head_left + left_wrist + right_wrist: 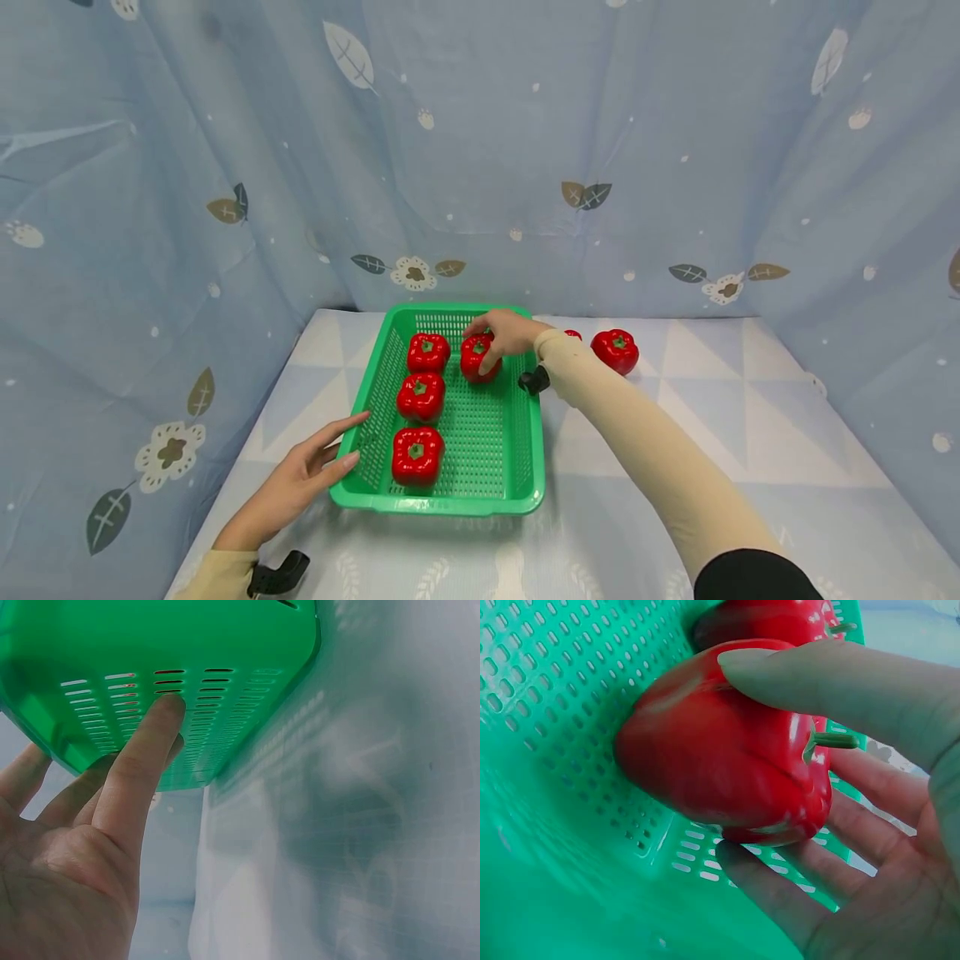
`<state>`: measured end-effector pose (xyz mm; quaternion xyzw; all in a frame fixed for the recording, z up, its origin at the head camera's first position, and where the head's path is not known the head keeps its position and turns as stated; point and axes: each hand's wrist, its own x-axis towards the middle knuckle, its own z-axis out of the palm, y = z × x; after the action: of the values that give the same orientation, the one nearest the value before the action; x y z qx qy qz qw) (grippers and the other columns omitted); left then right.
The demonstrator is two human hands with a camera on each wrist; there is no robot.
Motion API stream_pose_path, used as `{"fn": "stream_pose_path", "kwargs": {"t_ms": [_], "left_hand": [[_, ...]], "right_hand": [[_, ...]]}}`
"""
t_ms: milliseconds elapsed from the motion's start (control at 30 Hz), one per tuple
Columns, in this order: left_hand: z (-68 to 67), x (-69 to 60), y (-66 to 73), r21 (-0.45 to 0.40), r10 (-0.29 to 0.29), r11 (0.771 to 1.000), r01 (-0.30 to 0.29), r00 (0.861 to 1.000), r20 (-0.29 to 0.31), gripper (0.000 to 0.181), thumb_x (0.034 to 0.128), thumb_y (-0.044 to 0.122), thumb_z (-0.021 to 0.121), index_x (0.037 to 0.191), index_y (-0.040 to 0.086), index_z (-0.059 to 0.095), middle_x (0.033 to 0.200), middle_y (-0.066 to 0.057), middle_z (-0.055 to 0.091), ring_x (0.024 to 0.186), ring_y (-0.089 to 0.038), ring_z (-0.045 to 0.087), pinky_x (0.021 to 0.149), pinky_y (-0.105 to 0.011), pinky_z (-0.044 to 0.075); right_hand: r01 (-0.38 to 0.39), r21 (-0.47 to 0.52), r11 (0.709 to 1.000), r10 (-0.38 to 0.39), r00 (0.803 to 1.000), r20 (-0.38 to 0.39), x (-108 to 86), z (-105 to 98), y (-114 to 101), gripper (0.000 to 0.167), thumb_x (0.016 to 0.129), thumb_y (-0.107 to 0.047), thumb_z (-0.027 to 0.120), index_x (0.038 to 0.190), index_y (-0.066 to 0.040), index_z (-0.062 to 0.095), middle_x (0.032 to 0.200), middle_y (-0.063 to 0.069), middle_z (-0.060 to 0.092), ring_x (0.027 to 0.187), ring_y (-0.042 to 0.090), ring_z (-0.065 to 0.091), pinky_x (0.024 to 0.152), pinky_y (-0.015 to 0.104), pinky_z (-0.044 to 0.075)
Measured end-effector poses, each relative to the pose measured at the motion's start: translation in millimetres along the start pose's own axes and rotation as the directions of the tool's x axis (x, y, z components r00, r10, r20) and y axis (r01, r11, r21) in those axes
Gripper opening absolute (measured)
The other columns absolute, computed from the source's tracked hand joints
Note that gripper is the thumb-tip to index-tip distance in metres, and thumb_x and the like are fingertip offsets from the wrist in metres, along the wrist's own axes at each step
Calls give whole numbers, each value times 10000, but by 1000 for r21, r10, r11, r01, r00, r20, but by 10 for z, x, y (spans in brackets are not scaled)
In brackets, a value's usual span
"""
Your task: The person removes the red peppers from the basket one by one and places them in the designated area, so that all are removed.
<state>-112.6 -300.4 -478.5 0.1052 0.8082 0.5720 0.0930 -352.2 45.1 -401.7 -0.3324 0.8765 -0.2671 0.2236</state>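
Note:
A green plastic basket (442, 504) stands on the table. Along its left side is a row of red bell peppers: a far one (428, 353), a middle one (421, 397) and a near one (417, 457). Inside the far right part, my right hand (510, 332) holds another red bell pepper (478, 358). In the right wrist view the thumb lies on one side of this pepper (712, 750), fingers on the other. My left hand (300, 479) touches the basket's left side near the front corner, fingers fairly straight; the left wrist view shows a fingertip against the slotted wall (165, 645).
Right of the basket, a red bell pepper (615, 351) sits on the patterned tablecloth (705, 417). Another pepper (573, 334) is mostly hidden behind my right forearm. A blue curtain (510, 150) hangs behind and along the sides of the table.

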Motion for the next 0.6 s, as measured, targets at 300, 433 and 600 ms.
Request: {"fn": "stream_pose_path", "kwargs": {"t_ms": [300,433,600], "left_hand": [[6,-5,1,9,-4,1000,4,1000,-1,586,1154,221,611,1703,246,410,1777,-134,268,1610,-463,277,1247,-714,239],[15,-1,26,19,-6,1000,6,1000,-8,590,1152,218,614,1704,221,408,1774,-142,272,1598,-446,314,1254,-708,216],[16,-3,28,24,3,1000,-3,1000,-10,585,1154,217,609,1703,220,408,1774,-143,275,1601,-450,307,1259,-700,212]], "right_hand": [[59,36,998,-58,998,-32,-11,3,-5,703,845,-118,936,1499,-86,680,1537,90,627,1426,311,548,1122,440,520],[83,34,996,-81,996,-45,-25,-2,-25,685,845,-126,935,1485,-99,695,1515,74,643,1414,312,558,1113,442,526],[104,67,992,-100,993,-64,-65,-24,-56,697,835,-129,929,1489,-90,690,1515,62,644,1479,342,506,1164,488,489]]}}
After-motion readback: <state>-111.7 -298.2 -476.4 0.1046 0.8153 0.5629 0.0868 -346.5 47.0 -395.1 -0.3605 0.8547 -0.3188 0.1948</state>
